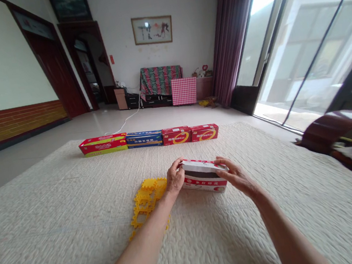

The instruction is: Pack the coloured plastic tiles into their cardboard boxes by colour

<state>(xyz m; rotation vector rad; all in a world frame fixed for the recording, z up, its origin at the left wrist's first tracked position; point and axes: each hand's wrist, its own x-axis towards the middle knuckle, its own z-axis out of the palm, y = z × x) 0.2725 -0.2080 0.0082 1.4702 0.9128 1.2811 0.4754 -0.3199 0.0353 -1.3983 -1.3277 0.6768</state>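
Four boxes line up at the far edge of the mat, one red-and-yellow box (103, 144), one blue box (144, 138) and two red boxes (176, 135) (204, 132), a fifth, red-and-white box (204, 179) sits between two hands, and there's one heap of yellow foam pieces (146, 200), count unclear.

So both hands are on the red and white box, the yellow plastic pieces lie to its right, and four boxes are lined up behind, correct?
Not quite. The head view shows the yellow plastic pieces to the left of the red and white box, beside the left hand. The right hand and the four boxes are as described.
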